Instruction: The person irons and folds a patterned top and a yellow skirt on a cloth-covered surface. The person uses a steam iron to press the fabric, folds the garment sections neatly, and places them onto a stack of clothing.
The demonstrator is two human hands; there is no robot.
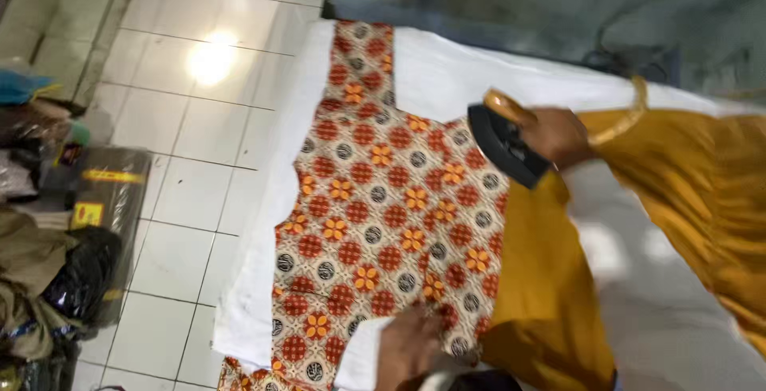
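A dark iron (503,145) with a wooden handle is held on the patterned garment (383,207), at its upper right part, where the red, orange and cream print meets a mustard-yellow panel (542,279); the handle is gripped by the right hand (558,136), fingers closed round it; the garment is spread flat over a white-covered ironing surface (447,80), its narrow end towards the far edge; the left hand (408,347) is pressed on the near edge of the print, though how far its fingers are spread cannot be told; a mustard-yellow sleeve (686,175) is seen along the right arm; white floor tiles (191,175) are seen to the left, and bags and bundles (72,263) are heaped beyond them.
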